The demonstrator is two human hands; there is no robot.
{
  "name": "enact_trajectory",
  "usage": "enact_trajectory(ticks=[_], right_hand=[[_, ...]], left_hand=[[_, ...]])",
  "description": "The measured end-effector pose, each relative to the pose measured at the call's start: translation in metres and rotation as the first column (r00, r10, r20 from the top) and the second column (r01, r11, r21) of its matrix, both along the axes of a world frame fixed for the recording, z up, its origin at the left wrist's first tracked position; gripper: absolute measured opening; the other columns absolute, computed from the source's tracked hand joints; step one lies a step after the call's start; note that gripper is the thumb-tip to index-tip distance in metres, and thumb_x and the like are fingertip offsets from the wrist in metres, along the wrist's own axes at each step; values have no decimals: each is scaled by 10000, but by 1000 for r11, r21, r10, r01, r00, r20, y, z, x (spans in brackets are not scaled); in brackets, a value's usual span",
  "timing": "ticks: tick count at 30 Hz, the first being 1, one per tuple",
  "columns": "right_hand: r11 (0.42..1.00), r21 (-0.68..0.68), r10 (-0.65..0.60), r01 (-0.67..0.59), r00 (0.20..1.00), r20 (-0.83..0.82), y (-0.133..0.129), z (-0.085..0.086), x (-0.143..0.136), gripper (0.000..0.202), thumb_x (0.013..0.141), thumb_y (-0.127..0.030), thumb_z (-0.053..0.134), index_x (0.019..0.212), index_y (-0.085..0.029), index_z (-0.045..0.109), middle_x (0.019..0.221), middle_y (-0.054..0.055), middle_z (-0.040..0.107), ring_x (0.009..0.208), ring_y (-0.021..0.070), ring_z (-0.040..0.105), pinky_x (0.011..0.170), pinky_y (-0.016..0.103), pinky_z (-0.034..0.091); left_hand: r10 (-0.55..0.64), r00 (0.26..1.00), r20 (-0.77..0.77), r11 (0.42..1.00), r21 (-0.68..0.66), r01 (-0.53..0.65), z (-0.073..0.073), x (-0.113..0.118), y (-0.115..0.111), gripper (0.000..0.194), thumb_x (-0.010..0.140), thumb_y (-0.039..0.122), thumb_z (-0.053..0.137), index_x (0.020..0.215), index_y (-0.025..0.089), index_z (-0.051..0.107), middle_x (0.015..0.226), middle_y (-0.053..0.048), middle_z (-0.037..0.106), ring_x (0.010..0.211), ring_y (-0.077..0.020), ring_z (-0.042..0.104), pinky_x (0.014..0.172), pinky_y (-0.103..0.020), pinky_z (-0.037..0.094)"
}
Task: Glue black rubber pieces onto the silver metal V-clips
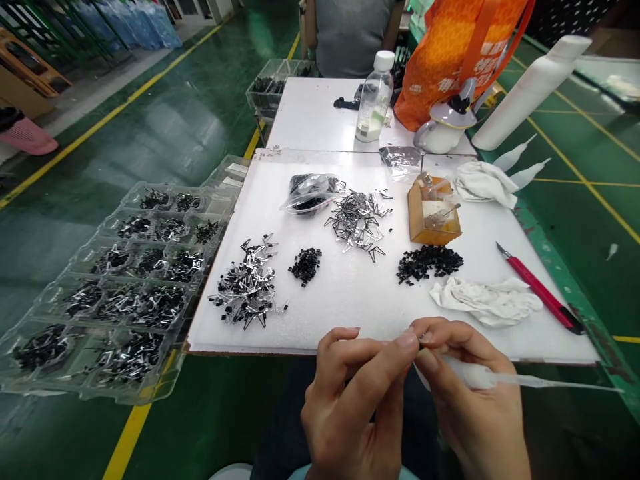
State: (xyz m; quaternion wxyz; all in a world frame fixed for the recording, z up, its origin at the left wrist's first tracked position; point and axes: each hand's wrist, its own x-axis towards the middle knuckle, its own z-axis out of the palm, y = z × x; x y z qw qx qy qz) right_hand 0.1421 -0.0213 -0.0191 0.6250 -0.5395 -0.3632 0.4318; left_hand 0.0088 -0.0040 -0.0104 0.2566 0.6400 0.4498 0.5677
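My left hand (357,400) and my right hand (475,400) meet just in front of the table's near edge. Thumbs and fingertips of both pinch a tiny dark part (421,337), mostly hidden between them. Tucked in my right palm is a white plastic dropper (473,375), its long thin tip pointing right. Beyond my hands lie a pile of tiny black pieces (431,263) and a smaller black pile (305,265). Bent metal clips (357,220) lie loose at the middle, and clips with black pieces on them (247,287) are heaped at left.
Right of my hands are a crumpled white cloth (487,300) and a red utility knife (540,287). A wooden box (434,227) holds small glass bottles. Clear compartment trays (95,333) stand left. Behind are a bottle (375,100), an orange bag (450,60) and a seated person (353,37).
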Motion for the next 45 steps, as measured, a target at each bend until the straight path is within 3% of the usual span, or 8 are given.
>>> enact_trajectory(ticks=[11,17,22,26,34,38,40,45], right_hand=[[996,26,-92,90,988,122,5,9,-6,154,836,-256,894,941,-295,788,850,21,772,737,163,729,661,223,600],[987,68,-156,143,956,248,9,-4,2,203,895,-387,840,1056,-274,790,806,28,742,674,168,652,634,289,524],[902,178,-432,393,817,383,76,-6,59,314,927,-489,785,1153,-273,796,1029,43,728,657,139,496,627,322,401],[973,117,-222,196,687,692,125,16,95,321,929,-456,766,1112,-201,837,889,49,727,750,177,569,724,363,411],[920,311,-393,240,540,745,123,19,98,212,968,-460,723,910,-277,814,861,56,717,757,246,586,763,424,423],[710,522,-669,473,685,290,80,29,64,154,990,-416,678,891,-320,745,852,34,626,649,236,492,598,401,387],[860,379,-433,342,882,187,55,35,46,222,1030,-394,619,839,-331,715,784,-3,539,568,197,372,784,435,516],[929,334,-217,159,966,142,26,36,29,188,1031,-323,639,879,-308,749,696,-38,515,534,165,339,1202,447,389]], left_hand=[[-26,993,118,993,-112,39,5,0,0,579,882,-42,747,1292,366,778,1027,50,826,891,-127,758,1017,-265,571],[100,915,391,929,-366,54,11,6,1,424,893,18,755,1119,361,860,920,36,764,851,-108,709,792,-154,583],[215,833,510,799,-582,150,18,3,5,242,877,156,832,1027,338,888,864,14,773,836,-136,746,794,-189,610],[289,784,549,742,-646,179,20,0,6,204,827,259,912,1023,314,892,859,9,743,846,-148,764,819,-210,625],[280,772,571,788,-596,154,23,-3,5,189,820,279,929,999,325,893,858,15,755,824,-129,758,785,-182,628],[249,797,551,824,-553,125,20,-2,5,185,843,219,895,984,339,891,871,31,758,816,-104,732,777,-149,610],[235,806,544,834,-539,120,18,-2,5,208,853,190,877,990,346,889,865,38,756,814,-100,724,777,-146,606],[207,818,537,839,-527,134,16,-1,4,215,865,182,871,1011,340,886,864,31,753,821,-109,729,784,-165,608]])
